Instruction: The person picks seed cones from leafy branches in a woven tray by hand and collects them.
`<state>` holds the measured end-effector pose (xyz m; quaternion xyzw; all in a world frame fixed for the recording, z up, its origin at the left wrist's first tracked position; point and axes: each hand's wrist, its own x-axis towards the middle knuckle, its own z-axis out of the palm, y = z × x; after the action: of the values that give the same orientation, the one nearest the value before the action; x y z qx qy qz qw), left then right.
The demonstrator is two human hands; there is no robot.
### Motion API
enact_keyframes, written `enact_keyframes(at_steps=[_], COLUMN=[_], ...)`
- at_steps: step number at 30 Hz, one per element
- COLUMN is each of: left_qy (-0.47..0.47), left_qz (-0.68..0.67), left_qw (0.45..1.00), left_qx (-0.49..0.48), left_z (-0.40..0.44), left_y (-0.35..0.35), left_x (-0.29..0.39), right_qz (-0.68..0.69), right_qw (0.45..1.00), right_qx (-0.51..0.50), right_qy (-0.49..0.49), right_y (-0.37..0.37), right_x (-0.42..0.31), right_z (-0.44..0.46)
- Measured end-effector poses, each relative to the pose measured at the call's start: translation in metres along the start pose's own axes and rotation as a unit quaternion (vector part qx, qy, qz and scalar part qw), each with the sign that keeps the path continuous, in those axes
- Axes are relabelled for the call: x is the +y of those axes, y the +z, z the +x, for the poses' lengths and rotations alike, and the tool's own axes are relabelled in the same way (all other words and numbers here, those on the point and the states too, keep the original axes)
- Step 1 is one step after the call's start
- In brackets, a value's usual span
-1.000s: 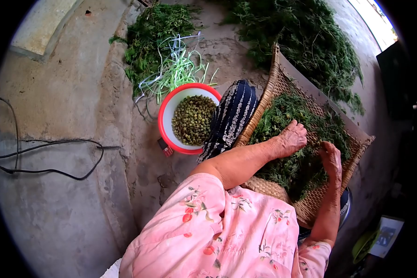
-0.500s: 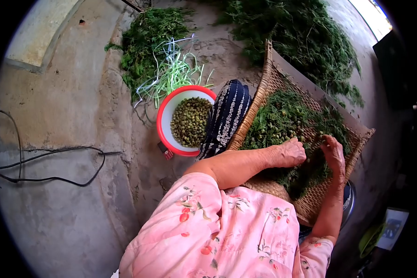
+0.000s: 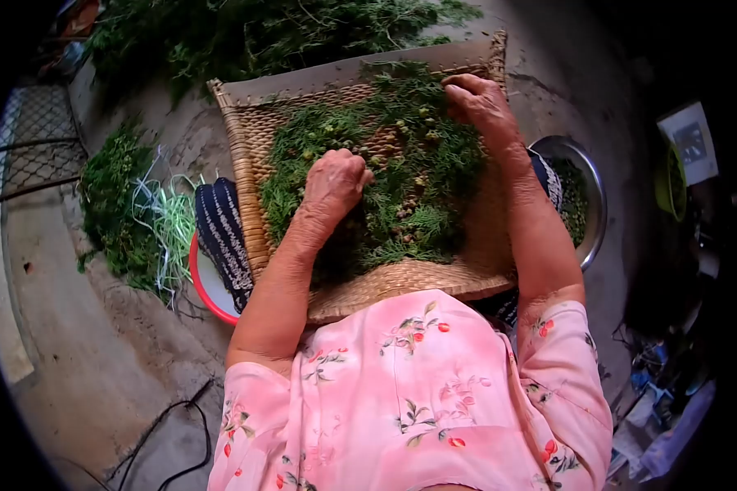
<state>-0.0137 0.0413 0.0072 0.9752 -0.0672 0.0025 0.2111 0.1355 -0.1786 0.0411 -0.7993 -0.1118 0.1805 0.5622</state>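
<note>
Across my lap lies a woven winnowing basket (image 3: 239,164), spread with feathery evergreen sprigs (image 3: 422,217) and small round green cones. My left hand (image 3: 336,184) is curled over the sprigs at the left, fingers closed; what they hold is hidden beneath the hand. Over the far right part of the sprigs, my right hand (image 3: 477,102) has its fingers bent together at the edge of the greenery. Whatever is between those fingertips is too small to make out.
A red-rimmed bowl (image 3: 203,286) stands at the left, partly covered by my patterned trouser leg (image 3: 221,233). At the right is a metal basin (image 3: 599,221) with green pieces inside. Branches (image 3: 246,41) are heaped beyond the basket, and pale green strips (image 3: 172,217) lie at the left.
The view has swung to the right, so the basket now sits in the middle and the metal basin shows. My hands have moved apart, the right one to the basket's far side.
</note>
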Motion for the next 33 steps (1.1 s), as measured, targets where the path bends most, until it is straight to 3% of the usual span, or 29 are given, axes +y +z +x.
enact_keyframes(at_steps=[3,6,8,15,19,21,22,23,27,29,32,33], left_qy=[0.004,-0.041,-0.039,-0.068,-0.063,-0.11,-0.165,-0.159,-0.059,-0.026,-0.001,0.0], left_qz=[0.0,-0.138,-0.138,-0.052,-0.058,-0.179,-0.273,-0.343,-0.414,-0.403,-0.449,-0.448], left_qw=[1.0,0.988,0.987,0.995,0.993,0.972,0.942,0.92,0.896,0.903,0.889,0.89], left_qx=[0.026,0.064,0.073,0.041,0.081,0.102,0.1,0.104,0.151,0.145,0.087,0.084], left_z=[0.011,0.03,0.041,0.059,0.062,0.064,0.064,0.065,0.076,0.082,0.089,0.09], left_y=[0.009,0.022,0.03,0.056,0.06,0.052,0.049,0.046,0.007,-0.007,-0.021,-0.02], left_x=[0.003,0.008,0.011,0.025,0.017,0.019,0.021,0.02,0.058,0.073,0.083,0.081], right_qz=[-0.024,-0.03,-0.059,-0.069,-0.003,0.03,0.129,0.228,0.326,0.348,0.501,0.503], right_qw=[1.0,0.999,0.993,0.993,0.998,0.998,0.991,0.968,0.928,0.918,0.837,0.836], right_qx=[-0.015,0.006,0.014,0.018,0.02,0.031,0.022,0.012,-0.05,-0.093,-0.163,-0.161], right_qy=[-0.002,-0.043,-0.098,-0.091,-0.054,-0.038,0.033,0.105,0.173,0.168,0.149,0.148], right_y=[0.001,0.007,0.009,0.01,0.011,0.013,0.014,0.015,0.014,0.013,0.008,0.008], right_x=[0.005,0.004,0.008,0.011,0.013,0.015,0.017,0.016,0.008,0.011,0.011,0.014], right_z=[0.004,0.003,0.005,0.004,-0.001,0.0,-0.001,-0.003,-0.01,-0.008,-0.004,-0.004])
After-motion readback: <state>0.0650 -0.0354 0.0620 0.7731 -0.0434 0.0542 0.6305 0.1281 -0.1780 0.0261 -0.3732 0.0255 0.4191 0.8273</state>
